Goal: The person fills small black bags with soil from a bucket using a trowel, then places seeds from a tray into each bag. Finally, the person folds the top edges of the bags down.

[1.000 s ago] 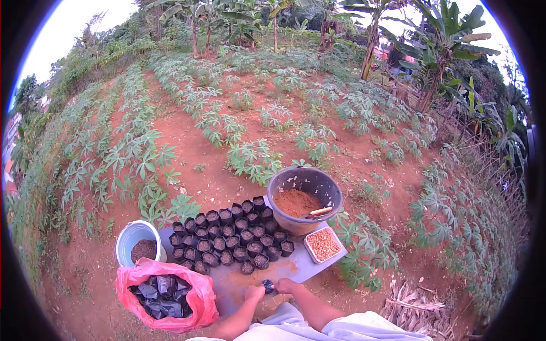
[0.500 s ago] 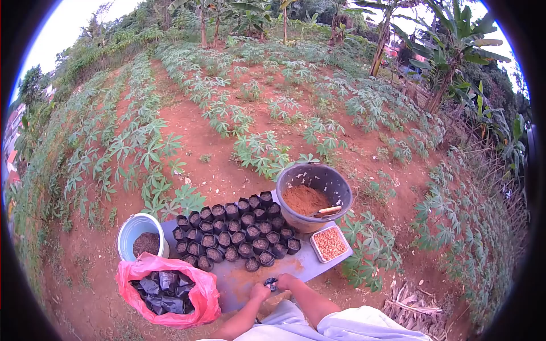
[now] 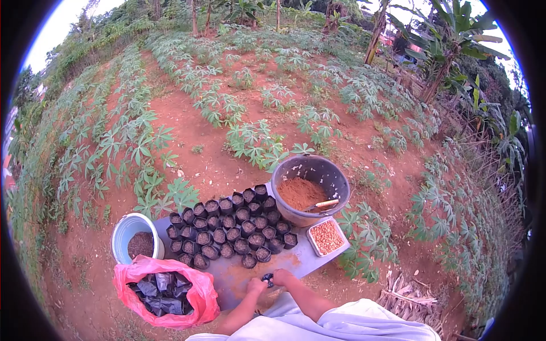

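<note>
At the near edge of the grey table (image 3: 233, 281), a small black plastic bag (image 3: 267, 278) is pinched between my two hands. My left hand (image 3: 256, 286) has its fingers closed at the bag's left side. On the other side, my right hand (image 3: 281, 277) is also closed on it. How much the bag contains is hard to see. Just beyond my hands stand several soil-filled black bags (image 3: 232, 234), packed in rows. Left of my left hand, a pink plastic bag (image 3: 207, 290) lies open with folded black plastic bags (image 3: 162, 292) inside.
A dark tub (image 3: 284, 209) of reddish soil, with a wooden-handled tool (image 3: 326, 203) in it, stands at the back right. Beside it is a white tray (image 3: 344, 248) of orange kernels. A pale blue bucket (image 3: 159, 248) holds dark soil at left. Leafy plants (image 3: 250, 139) grow around.
My view has tilted and shifted slightly, so the table and its things sit a little higher and further left. Both hands stay on the small black bag.
</note>
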`<state>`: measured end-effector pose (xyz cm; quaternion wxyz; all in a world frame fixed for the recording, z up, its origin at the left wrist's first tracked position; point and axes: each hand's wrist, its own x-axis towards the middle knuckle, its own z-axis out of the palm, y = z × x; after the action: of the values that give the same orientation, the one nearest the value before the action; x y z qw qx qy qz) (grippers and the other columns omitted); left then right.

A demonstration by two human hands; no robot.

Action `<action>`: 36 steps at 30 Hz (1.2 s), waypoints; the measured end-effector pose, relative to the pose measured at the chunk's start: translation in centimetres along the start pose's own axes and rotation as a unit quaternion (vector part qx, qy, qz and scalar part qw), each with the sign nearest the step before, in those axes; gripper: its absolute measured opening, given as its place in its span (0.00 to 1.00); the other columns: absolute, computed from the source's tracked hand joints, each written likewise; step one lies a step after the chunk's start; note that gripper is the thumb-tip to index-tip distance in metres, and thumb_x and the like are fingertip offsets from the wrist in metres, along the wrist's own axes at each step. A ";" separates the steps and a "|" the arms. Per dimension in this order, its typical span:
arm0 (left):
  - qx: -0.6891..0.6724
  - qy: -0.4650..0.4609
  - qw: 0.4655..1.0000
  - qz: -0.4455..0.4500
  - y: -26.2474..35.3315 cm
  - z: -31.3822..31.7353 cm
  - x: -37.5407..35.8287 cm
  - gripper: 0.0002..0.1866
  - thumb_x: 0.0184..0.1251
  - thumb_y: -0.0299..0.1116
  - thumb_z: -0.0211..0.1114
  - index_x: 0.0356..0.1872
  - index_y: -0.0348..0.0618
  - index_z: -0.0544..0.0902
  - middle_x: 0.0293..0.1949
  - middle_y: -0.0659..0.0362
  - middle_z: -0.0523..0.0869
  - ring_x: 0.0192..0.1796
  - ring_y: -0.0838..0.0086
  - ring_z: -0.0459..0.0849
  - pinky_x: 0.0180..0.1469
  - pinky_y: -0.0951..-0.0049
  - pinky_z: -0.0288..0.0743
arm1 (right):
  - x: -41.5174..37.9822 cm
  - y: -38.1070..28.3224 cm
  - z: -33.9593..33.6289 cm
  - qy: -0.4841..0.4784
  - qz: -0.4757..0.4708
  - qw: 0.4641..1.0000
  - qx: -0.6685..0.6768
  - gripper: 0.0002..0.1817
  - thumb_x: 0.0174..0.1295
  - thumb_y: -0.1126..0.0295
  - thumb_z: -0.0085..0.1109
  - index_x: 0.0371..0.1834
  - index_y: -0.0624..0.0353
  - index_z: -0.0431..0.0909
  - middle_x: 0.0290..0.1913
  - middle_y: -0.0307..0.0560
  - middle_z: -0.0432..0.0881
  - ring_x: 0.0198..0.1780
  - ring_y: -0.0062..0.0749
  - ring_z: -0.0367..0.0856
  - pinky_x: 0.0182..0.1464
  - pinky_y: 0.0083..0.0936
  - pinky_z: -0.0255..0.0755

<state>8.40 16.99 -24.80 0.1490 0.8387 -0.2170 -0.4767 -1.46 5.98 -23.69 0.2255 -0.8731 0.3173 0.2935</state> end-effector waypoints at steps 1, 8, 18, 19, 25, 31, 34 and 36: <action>-0.012 -0.040 0.999 0.002 -0.3 0.1 0.2 0.23 0.60 0.46 0.65 0.48 0.38 0.84 0.52 0.44 0.83 0.57 0.55 0.81 0.59 0.60 0.74 | -0.4 0.1 0.2 0.016 0.000 1.000 0.006 0.23 0.63 0.51 0.56 0.47 0.62 0.82 0.51 0.56 0.83 0.54 0.48 0.81 0.57 0.38 0.73; 0.043 0.065 0.996 0.048 1.3 -1.7 -3.2 0.21 0.60 0.45 0.66 0.47 0.41 0.85 0.51 0.45 0.84 0.56 0.54 0.82 0.57 0.59 0.75 | -2.7 -0.1 0.9 -0.006 -0.002 0.997 0.078 0.23 0.66 0.48 0.52 0.43 0.59 0.83 0.36 0.55 0.86 0.40 0.45 0.85 0.43 0.38 0.77; 0.010 -0.061 0.998 0.004 -0.1 -1.1 -3.0 0.23 0.62 0.50 0.63 0.37 0.36 0.87 0.33 0.52 0.89 0.42 0.64 0.88 0.48 0.64 0.79 | -1.6 0.9 -4.3 -0.034 0.042 0.988 0.143 0.24 0.65 0.48 0.56 0.33 0.62 0.81 0.24 0.47 0.83 0.25 0.34 0.83 0.28 0.33 0.75; 0.004 -0.059 0.998 0.005 -0.3 -0.7 -2.7 0.22 0.62 0.49 0.62 0.36 0.35 0.87 0.29 0.54 0.89 0.37 0.67 0.88 0.44 0.66 0.79 | -0.9 0.4 -4.1 -0.053 0.013 0.994 0.096 0.23 0.63 0.50 0.59 0.33 0.64 0.82 0.26 0.51 0.84 0.28 0.37 0.84 0.31 0.34 0.76; -0.015 -0.071 0.996 -0.045 -0.1 0.2 -2.2 0.18 0.62 0.44 0.60 0.36 0.36 0.87 0.26 0.53 0.88 0.27 0.70 0.88 0.34 0.69 0.80 | -1.0 -1.6 -3.8 -0.063 -0.016 0.997 0.041 0.22 0.61 0.53 0.62 0.39 0.65 0.83 0.35 0.55 0.86 0.36 0.43 0.86 0.40 0.37 0.78; 0.034 -0.041 0.998 -0.043 -0.3 1.0 -1.5 0.17 0.61 0.41 0.59 0.37 0.37 0.86 0.26 0.54 0.89 0.32 0.70 0.89 0.42 0.70 0.81 | -2.7 -3.4 -6.1 -0.107 0.015 0.994 -0.004 0.21 0.61 0.54 0.61 0.44 0.62 0.84 0.45 0.54 0.85 0.48 0.43 0.84 0.50 0.36 0.77; 0.056 -0.046 0.997 -0.031 0.2 0.6 -1.7 0.17 0.62 0.42 0.58 0.38 0.38 0.86 0.26 0.55 0.89 0.37 0.70 0.89 0.48 0.69 0.80 | 1.4 -2.2 -2.7 -0.143 0.000 0.988 -0.054 0.18 0.59 0.58 0.60 0.46 0.59 0.84 0.48 0.54 0.85 0.51 0.42 0.83 0.54 0.34 0.76; 0.056 -0.048 0.997 -0.029 0.3 0.2 -1.8 0.17 0.62 0.42 0.58 0.38 0.38 0.86 0.26 0.56 0.89 0.39 0.70 0.89 0.50 0.69 0.80 | 2.3 -2.5 -2.2 -0.153 -0.018 0.984 -0.086 0.17 0.58 0.61 0.59 0.47 0.58 0.85 0.50 0.54 0.84 0.52 0.42 0.83 0.55 0.33 0.75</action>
<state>7.35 17.63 -23.45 0.0769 0.8277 -0.2262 -0.5078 2.48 5.51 -23.11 0.2009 -0.8394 0.2374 0.4459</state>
